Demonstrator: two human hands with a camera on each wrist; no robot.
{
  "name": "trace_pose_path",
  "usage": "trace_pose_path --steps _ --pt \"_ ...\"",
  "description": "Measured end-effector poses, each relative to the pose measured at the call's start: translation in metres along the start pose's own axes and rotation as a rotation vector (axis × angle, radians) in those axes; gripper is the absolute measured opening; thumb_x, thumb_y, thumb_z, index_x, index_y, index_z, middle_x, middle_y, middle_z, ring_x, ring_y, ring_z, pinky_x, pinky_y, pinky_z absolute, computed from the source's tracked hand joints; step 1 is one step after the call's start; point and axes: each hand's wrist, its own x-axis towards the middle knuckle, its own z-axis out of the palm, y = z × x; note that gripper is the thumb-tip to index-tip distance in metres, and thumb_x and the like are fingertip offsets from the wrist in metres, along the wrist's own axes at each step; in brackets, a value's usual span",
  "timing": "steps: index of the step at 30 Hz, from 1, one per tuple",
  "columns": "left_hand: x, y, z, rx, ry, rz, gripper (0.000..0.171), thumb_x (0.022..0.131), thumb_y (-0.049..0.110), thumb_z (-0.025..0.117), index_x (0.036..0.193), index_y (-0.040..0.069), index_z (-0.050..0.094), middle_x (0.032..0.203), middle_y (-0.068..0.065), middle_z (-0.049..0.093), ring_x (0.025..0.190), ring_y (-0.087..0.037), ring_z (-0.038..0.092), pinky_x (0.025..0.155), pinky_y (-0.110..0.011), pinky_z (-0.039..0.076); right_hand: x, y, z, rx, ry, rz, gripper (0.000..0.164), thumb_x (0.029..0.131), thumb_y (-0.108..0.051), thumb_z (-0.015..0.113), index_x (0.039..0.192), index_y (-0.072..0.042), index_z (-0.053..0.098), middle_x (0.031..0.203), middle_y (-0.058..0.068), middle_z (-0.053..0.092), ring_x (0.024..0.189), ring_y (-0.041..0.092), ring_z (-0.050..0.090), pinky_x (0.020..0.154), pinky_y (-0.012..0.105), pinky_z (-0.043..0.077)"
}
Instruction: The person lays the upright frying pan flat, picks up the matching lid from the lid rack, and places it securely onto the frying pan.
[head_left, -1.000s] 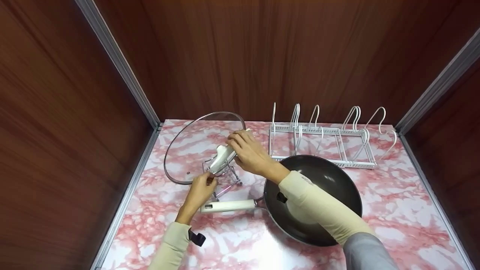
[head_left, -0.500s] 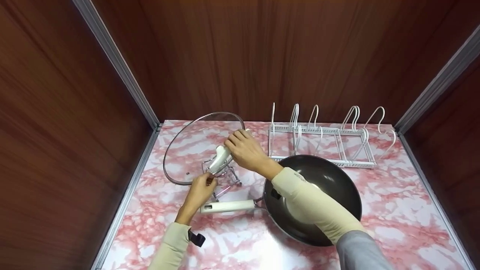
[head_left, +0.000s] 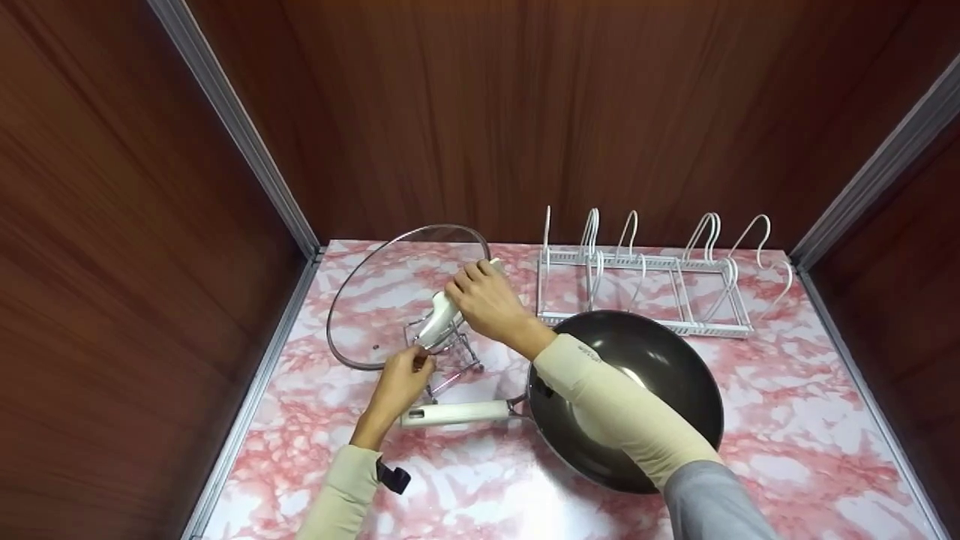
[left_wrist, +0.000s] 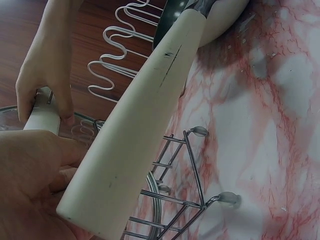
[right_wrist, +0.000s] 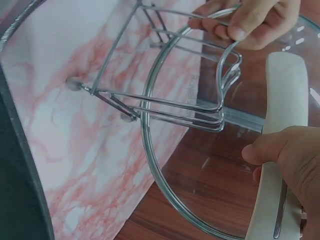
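Note:
A clear glass lid [head_left: 390,289] with a metal rim stands tilted in a small chrome wire rack [right_wrist: 165,101]. My right hand [head_left: 486,298] grips the upper part of the lid's white handle [head_left: 437,321], its thumb lying across the handle in the right wrist view. At the rack's near end, my left hand [head_left: 403,375] pinches the wire with thumb and fingers, close to the lid's rim. Just right of the left hand lies the white handle [head_left: 459,412] of a dark frying pan [head_left: 682,382]. My right forearm covers part of that pan.
Behind the pan a white wire rack [head_left: 652,261] with several curved dividers stands on the pink marbled table [head_left: 810,420]. Brown wooden panels [head_left: 480,120] enclose the back and both sides, joined by grey metal posts [head_left: 247,142].
My right hand and forearm have shifted slightly left along the lid's handle. The left hand, lid and chrome rack look nearly unmoved.

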Motion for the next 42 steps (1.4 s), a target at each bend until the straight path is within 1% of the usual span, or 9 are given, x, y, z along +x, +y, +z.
trace_pose_path --steps 5,12,21,24,26,31,34,37,42 --pt "0.000 0.000 0.000 -0.007 0.002 -0.003 0.011 0.099 0.003 0.064 0.094 -0.003 0.073 0.086 -0.015 0.075 0.083 -0.024 0.071 0.080 -0.040 0.059 0.003 -0.003 0.003 -0.018 -0.030 0.018 0.011 0.093 -0.016 0.068 0.103 -0.012 0.064 0.100 0.006 0.071 0.099 0.030 0.064 0.092 0.043 0.049" --pt "-0.001 -0.001 0.001 -0.002 0.013 0.008 0.012 0.098 0.002 0.064 0.096 -0.006 0.073 0.086 -0.015 0.075 0.083 -0.024 0.071 0.080 -0.041 0.059 0.003 -0.007 0.007 -0.057 -0.020 0.037 0.010 0.094 -0.018 0.068 0.102 -0.014 0.064 0.098 0.004 0.071 0.097 0.026 0.068 0.095 0.043 0.052" --pt "-0.002 -0.001 0.003 -0.016 0.013 -0.003 0.013 0.099 0.004 0.064 0.097 -0.005 0.073 0.087 -0.014 0.076 0.083 -0.023 0.071 0.080 -0.040 0.059 0.004 -0.011 0.010 -0.030 -0.009 0.098 0.010 0.090 -0.019 0.073 0.096 -0.014 0.067 0.094 0.004 0.073 0.095 0.027 0.067 0.090 0.040 0.051" --pt "-0.002 -0.001 0.003 -0.017 0.014 0.002 0.013 0.099 0.005 0.064 0.096 -0.004 0.074 0.087 -0.014 0.076 0.084 -0.023 0.072 0.081 -0.041 0.059 0.005 -0.011 0.010 -0.025 -0.015 0.099 0.009 0.089 -0.019 0.075 0.093 -0.015 0.068 0.092 0.003 0.074 0.093 0.026 0.067 0.090 0.040 0.051" --pt "-0.002 -0.001 0.003 -0.007 0.019 0.018 0.013 0.099 0.005 0.064 0.095 -0.003 0.074 0.086 -0.013 0.076 0.083 -0.023 0.072 0.081 -0.041 0.059 0.006 -0.011 0.009 -0.023 -0.020 0.093 0.007 0.089 -0.018 0.075 0.092 -0.014 0.069 0.092 0.003 0.075 0.092 0.026 0.068 0.089 0.039 0.051" --pt "-0.002 0.000 0.000 0.009 0.014 0.016 0.015 0.100 0.007 0.066 0.093 0.000 0.077 0.085 -0.011 0.076 0.079 -0.019 0.068 0.079 -0.039 0.058 0.010 -0.011 0.008 -0.038 -0.052 0.083 0.005 0.092 -0.019 0.073 0.092 -0.014 0.070 0.092 0.002 0.076 0.089 0.024 0.068 0.088 0.037 0.051" --pt "-0.002 0.000 -0.001 0.005 0.006 0.001 0.015 0.100 0.007 0.067 0.094 0.000 0.078 0.085 -0.011 0.077 0.078 -0.018 0.067 0.077 -0.038 0.057 0.010 -0.012 0.008 -0.042 -0.061 0.084 0.006 0.092 -0.020 0.073 0.093 -0.015 0.071 0.092 0.001 0.077 0.088 0.024 0.068 0.088 0.036 0.050" --pt "-0.002 -0.001 -0.002 -0.003 -0.001 -0.008 0.016 0.101 0.007 0.066 0.095 0.000 0.079 0.087 -0.012 0.079 0.079 -0.019 0.070 0.077 -0.037 0.058 0.009 -0.012 0.010 -0.029 -0.058 0.091 0.008 0.092 -0.023 0.075 0.094 -0.016 0.071 0.094 0.001 0.076 0.090 0.024 0.068 0.088 0.036 0.049" --pt "-0.002 -0.001 -0.002 -0.021 0.000 -0.006 0.016 0.101 0.006 0.067 0.099 -0.001 0.080 0.090 -0.014 0.080 0.084 -0.024 0.074 0.081 -0.040 0.060 0.007 -0.010 0.013 -0.020 -0.032 0.092 0.016 0.091 -0.028 0.079 0.095 -0.016 0.071 0.096 0.002 0.076 0.093 0.024 0.068 0.088 0.036 0.049"
